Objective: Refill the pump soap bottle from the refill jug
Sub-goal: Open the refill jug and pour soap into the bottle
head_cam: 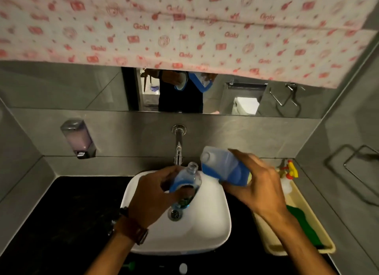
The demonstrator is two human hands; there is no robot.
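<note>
1. Left hand is closed round the lower body of the soap bottle, fingers wrapped across its front. Brown strap on that wrist.
2. Soap bottle: clear plastic, pump off, neck open and tilted up and away toward the tap. Blue liquid fills part of it. It has a label low down, but too blurred and hand-covered to read.
3. Bottle is held in the air over the white sink, above the drain.
4. Right hand grips the refill jug from the side, fingers spread over its body, thumb underneath as far as I can tell.
5. Jug: translucent, tipped over sideways, blue liquid pooled at the low side. Its left end is just beside the bottle's open neck, w/ a small gap between; no stream visible. No readable writing on it.
6. Only legible text: "Gala", repeated in red on the white patterned cloth hanging across the top, over the mirror.
7. Wall soap dispenser at left, pinkish liquid inside, no label readable.
8. Beige tray right of the sink, on the black countertop; holds a spray bottle w/ yellow & red trigger and sth green.
9. Small white cap and a green-tipped item lie on the counter at the near edge, in front of the sink.
</note>
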